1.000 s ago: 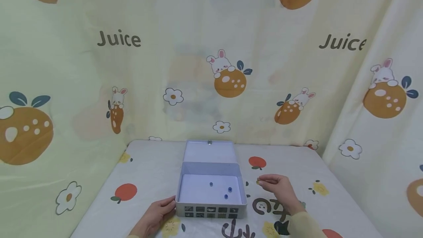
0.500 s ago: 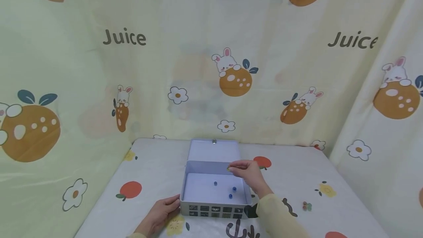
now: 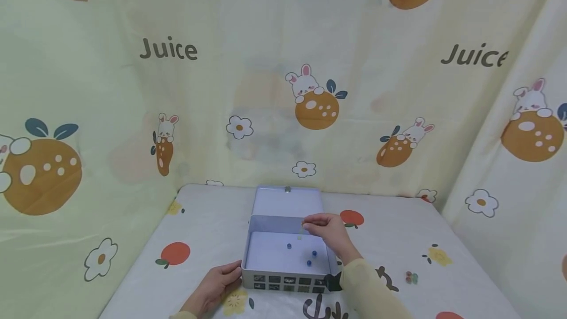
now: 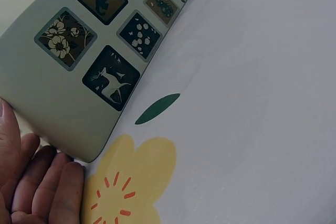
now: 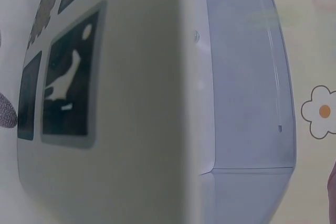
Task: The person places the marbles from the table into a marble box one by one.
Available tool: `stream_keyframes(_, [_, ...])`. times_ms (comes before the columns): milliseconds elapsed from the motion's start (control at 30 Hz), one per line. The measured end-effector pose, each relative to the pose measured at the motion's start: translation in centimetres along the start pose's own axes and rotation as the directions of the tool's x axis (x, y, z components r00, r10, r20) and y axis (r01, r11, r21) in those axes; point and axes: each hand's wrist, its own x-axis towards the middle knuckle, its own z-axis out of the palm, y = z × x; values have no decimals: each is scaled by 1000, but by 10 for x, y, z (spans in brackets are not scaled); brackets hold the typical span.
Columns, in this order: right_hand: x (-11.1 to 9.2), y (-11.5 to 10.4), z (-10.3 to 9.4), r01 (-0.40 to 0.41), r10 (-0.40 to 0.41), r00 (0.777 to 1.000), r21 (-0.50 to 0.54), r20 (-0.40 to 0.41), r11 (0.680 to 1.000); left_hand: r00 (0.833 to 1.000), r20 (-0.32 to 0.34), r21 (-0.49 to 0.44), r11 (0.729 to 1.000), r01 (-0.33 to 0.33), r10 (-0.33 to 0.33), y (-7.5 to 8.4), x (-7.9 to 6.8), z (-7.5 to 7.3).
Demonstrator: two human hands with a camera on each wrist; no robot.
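A hinged box [image 3: 283,283] with pictured tiles stands with its lid [image 3: 288,202] tipped back, and blue marbles [image 3: 314,253] lie on its pale floor. My right hand [image 3: 330,233] is over the box's right rear part, thumb and fingertips close together. Just below them a small yellow-green marble [image 3: 299,238] is in the air, faintly blurred. In the right wrist view that marble is a pale green streak [image 5: 273,17] against the box's inner wall. My left hand [image 3: 215,284] rests against the box's front left corner, its fingers [image 4: 65,187] lying alongside the lower edge.
Two or so more marbles [image 3: 412,277], green and brownish, lie on the printed tablecloth [image 3: 385,210] to the right. A patterned curtain [image 3: 212,87] hangs behind the table and on both sides.
My right hand has moved left from beside the box to above it with the yellow-green marble, then let the marble go. The left hand stays at the box corner; the head view has shifted slightly.
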Motion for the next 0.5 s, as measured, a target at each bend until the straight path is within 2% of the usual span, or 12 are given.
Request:
stream_keyframes(300, [-6, 4, -7, 9, -9, 1000, -23, -30, 1000, 1000, -4, 13, 1000, 6, -6, 0, 1, 1])
stream_keyframes(400, [-9, 10, -19, 3, -6, 998, -59, -56, 998, 1000, 3, 17, 1000, 1, -1, 1, 0, 1])
stream_keyframes(500, [-13, 20, -39, -5, -2, 997, -91, -81, 996, 1000, 7, 20, 1000, -1, 1, 1, 0, 0])
